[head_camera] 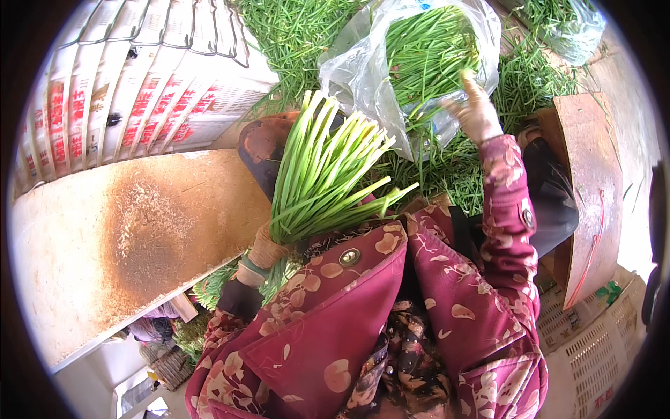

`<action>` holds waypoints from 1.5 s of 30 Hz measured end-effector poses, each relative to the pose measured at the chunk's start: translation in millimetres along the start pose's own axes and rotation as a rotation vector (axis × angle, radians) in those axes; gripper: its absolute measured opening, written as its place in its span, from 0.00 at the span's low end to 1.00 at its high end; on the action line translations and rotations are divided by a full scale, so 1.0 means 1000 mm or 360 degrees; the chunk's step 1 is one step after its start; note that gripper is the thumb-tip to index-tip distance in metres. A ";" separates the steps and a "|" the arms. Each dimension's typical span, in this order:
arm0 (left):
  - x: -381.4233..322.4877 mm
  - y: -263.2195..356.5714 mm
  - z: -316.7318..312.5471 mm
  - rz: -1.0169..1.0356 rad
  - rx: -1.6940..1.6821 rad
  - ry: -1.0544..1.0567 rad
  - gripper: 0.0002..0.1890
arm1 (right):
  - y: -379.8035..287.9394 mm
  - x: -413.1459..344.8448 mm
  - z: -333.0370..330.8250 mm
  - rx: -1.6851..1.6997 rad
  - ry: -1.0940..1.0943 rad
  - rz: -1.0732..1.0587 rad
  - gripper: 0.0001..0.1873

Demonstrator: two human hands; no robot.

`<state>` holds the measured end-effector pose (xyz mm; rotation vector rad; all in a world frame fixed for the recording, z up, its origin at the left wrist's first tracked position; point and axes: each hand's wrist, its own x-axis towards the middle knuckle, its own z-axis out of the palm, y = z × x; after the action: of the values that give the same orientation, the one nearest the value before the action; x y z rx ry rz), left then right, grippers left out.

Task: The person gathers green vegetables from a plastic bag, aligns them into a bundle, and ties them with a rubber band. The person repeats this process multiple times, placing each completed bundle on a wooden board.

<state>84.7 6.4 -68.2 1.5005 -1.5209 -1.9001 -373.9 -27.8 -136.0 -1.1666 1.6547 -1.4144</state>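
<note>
Closed around the lower part of a thick bunch of green stalks (319,173), my left hand (268,249) is beside the wooden board near my lap. The pale cut ends of the stalks fan upward and to the right. My right hand (475,112), blurred, reaches over the near right rim of a clear plastic bag (350,73). Its fingers are spread, and nothing can be made out in them. More green stalks (429,52) lie in the bag. Both hands seem to have tan coverings on them.
A worn wooden board (209,194) lies at the left, below stacked white plastic crates (157,105) with wire racks (172,31). Loose greens (293,36) cover the floor around the bag. At the right are a wooden stool or box (591,173), another crate (596,356) and a second bag (578,31).
</note>
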 end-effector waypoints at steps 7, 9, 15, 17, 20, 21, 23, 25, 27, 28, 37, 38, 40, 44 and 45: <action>-0.003 0.012 -0.005 -0.0036 0.0284 -0.0175 0.31 | -0.033 -0.004 0.097 0.0214 -0.1008 0.0192 0.14; -0.008 0.014 -0.008 -0.0270 -0.0099 -0.0262 0.30 | -0.029 0.003 0.092 0.0281 -0.0732 -0.0119 0.11; -0.009 0.013 0.006 -0.0377 -0.0257 -0.0361 0.30 | 0.013 0.024 -0.023 -0.0938 0.0085 0.0763 0.24; -0.006 0.012 0.013 -0.0346 -0.0254 -0.0359 0.30 | 0.024 0.005 -0.017 -0.0994 0.0196 0.0511 0.27; -0.004 0.013 0.020 -0.0341 -0.0249 -0.0366 0.29 | 0.023 -0.030 0.038 -0.0351 -0.0521 0.0323 0.25; -0.004 0.013 0.021 -0.0334 -0.0236 -0.0369 0.29 | 0.018 -0.033 0.051 -0.0874 -0.0991 0.0026 0.23; -0.004 0.015 0.024 -0.0324 -0.0218 -0.0360 0.29 | 0.005 -0.031 0.065 -0.0258 -0.1232 -0.0037 0.21; -0.005 0.016 0.026 -0.0303 -0.0226 -0.0339 0.29 | -0.006 -0.018 0.051 -0.0935 -0.0967 0.0248 0.17; -0.005 0.016 0.028 -0.0296 -0.0238 -0.0317 0.29 | -0.010 -0.002 0.003 -0.0682 -0.0414 0.0534 0.14; -0.005 0.016 0.029 -0.0292 -0.0232 -0.0314 0.29 | -0.011 0.002 -0.011 -0.0318 -0.0077 0.0647 0.17; -0.010 0.022 0.032 -0.0262 -0.0176 -0.0266 0.28 | -0.017 -0.020 0.065 -0.0750 -0.0809 -0.0704 0.26; -0.010 0.022 0.031 -0.0262 -0.0176 -0.0263 0.28 | -0.012 -0.014 0.059 -0.0744 -0.0734 -0.0761 0.23; -0.011 0.022 0.030 -0.0276 -0.0183 -0.0256 0.28 | 0.005 0.003 0.014 -0.0595 -0.0302 -0.0275 0.18; -0.011 0.022 0.028 -0.0246 -0.0130 -0.0234 0.28 | 0.034 -0.011 -0.050 -0.1236 0.0333 -0.0042 0.17; -0.011 0.022 0.028 -0.0244 -0.0117 -0.0229 0.28 | 0.037 -0.026 -0.039 -0.1112 0.0105 -0.0199 0.34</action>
<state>58.1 20.3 -46.2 1.5166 -1.4127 -2.1693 -406.5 12.0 -165.8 -1.6288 2.2458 -0.9591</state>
